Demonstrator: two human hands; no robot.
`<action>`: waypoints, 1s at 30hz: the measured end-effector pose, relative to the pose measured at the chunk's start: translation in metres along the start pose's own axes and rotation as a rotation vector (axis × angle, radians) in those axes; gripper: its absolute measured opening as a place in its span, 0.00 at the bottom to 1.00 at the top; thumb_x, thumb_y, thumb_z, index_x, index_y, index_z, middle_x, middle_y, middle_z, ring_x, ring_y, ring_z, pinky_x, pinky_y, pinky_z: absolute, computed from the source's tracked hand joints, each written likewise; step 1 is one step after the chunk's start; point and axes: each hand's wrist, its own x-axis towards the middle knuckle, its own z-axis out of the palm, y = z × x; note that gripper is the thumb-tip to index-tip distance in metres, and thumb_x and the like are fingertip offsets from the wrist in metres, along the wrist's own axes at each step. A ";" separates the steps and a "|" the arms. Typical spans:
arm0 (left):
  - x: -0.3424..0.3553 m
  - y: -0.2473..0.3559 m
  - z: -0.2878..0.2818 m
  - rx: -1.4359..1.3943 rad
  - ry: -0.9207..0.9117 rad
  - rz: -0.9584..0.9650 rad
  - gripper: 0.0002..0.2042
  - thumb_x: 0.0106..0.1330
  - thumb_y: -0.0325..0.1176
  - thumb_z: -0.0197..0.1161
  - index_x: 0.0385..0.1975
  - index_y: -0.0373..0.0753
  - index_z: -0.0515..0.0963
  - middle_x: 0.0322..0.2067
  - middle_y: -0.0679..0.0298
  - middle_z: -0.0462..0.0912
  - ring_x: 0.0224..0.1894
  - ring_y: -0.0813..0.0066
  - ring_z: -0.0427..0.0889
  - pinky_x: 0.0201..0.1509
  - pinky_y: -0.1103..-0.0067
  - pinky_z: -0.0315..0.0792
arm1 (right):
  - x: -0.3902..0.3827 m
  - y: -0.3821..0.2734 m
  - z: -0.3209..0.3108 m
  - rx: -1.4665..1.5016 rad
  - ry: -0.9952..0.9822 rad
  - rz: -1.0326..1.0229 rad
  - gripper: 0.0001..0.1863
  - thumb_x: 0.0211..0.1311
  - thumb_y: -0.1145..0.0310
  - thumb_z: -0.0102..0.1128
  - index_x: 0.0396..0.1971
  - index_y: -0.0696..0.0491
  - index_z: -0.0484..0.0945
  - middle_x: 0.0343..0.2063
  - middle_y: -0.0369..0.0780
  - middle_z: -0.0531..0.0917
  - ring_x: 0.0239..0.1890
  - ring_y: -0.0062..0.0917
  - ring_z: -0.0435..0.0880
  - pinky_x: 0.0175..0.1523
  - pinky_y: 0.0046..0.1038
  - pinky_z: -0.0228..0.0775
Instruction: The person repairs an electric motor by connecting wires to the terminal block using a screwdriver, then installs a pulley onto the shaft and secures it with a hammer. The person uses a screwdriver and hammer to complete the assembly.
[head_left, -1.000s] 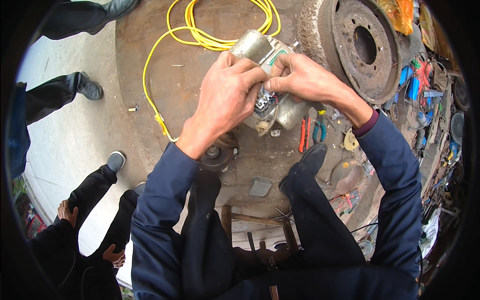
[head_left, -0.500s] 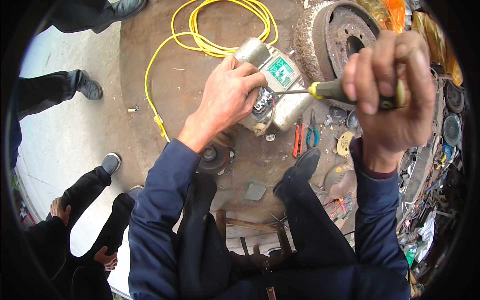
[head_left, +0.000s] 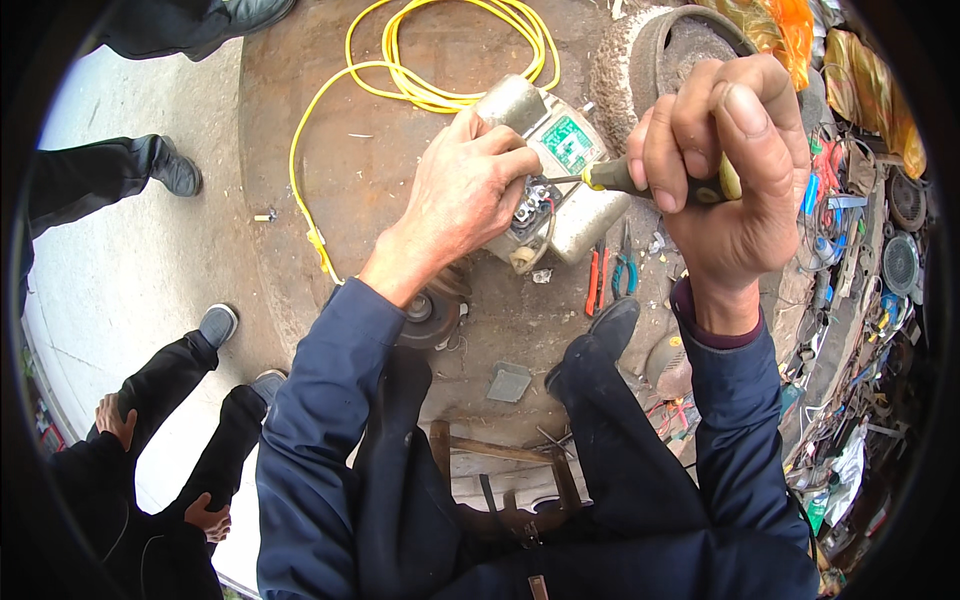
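My right hand (head_left: 735, 180) is closed around the dark handle of a screwdriver (head_left: 625, 177) with a yellow collar. Its thin shaft points left, the tip ending beside my left fingers at an exposed terminal block (head_left: 530, 208). That block, with metal screws and a few wires, sits in the opened side of a grey metal electric machine (head_left: 590, 225) with a green label (head_left: 568, 142). My left hand (head_left: 463, 190) rests on the machine with fingers curled together at the block. Whatever lies between those fingertips is hidden.
A yellow cable (head_left: 400, 95) lies coiled beyond the machine. Red-handled pliers (head_left: 597, 275) and blue-handled pliers (head_left: 626, 272) lie right of it, near my shoe. A rusty drum (head_left: 640, 60) stands far right, scrap (head_left: 840, 330) along the right. Other people's legs (head_left: 105, 180) are at left.
My right hand and the screwdriver have shifted left, closer to the machine, and the wrist has turned. The left hand has stayed almost in place at the terminal block.
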 end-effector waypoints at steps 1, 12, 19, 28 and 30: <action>0.000 0.000 0.000 -0.005 -0.001 0.000 0.07 0.61 0.25 0.71 0.38 0.44 0.89 0.41 0.67 0.87 0.42 0.58 0.80 0.52 0.67 0.76 | 0.000 0.000 -0.001 0.003 -0.002 0.003 0.10 0.83 0.66 0.46 0.37 0.53 0.68 0.23 0.35 0.68 0.16 0.19 0.67 0.32 0.30 0.71; 0.000 -0.001 0.000 -0.003 -0.001 0.004 0.08 0.61 0.25 0.71 0.38 0.44 0.89 0.41 0.67 0.87 0.43 0.58 0.80 0.53 0.67 0.76 | -0.004 0.000 0.008 -0.171 0.107 -0.023 0.08 0.80 0.68 0.51 0.37 0.54 0.70 0.27 0.37 0.71 0.20 0.20 0.71 0.33 0.30 0.72; -0.001 -0.001 0.000 -0.004 -0.023 -0.012 0.08 0.60 0.27 0.70 0.38 0.44 0.89 0.41 0.66 0.87 0.45 0.56 0.80 0.54 0.66 0.76 | -0.010 -0.028 0.016 -1.222 -0.306 -0.288 0.20 0.57 0.82 0.68 0.51 0.58 0.80 0.41 0.44 0.79 0.41 0.30 0.80 0.42 0.29 0.74; -0.001 -0.001 0.001 -0.002 -0.015 -0.007 0.08 0.59 0.26 0.70 0.37 0.44 0.88 0.39 0.66 0.86 0.44 0.56 0.79 0.52 0.67 0.76 | -0.006 -0.062 0.016 -1.531 -0.427 -0.017 0.22 0.59 0.71 0.79 0.48 0.58 0.77 0.32 0.43 0.79 0.32 0.37 0.84 0.35 0.35 0.77; -0.001 -0.001 0.002 0.002 0.001 0.008 0.08 0.59 0.26 0.70 0.37 0.44 0.88 0.38 0.66 0.85 0.43 0.56 0.78 0.51 0.67 0.76 | -0.005 -0.064 0.014 -1.354 -0.429 -0.039 0.21 0.61 0.70 0.79 0.48 0.58 0.77 0.32 0.43 0.81 0.29 0.37 0.85 0.32 0.33 0.77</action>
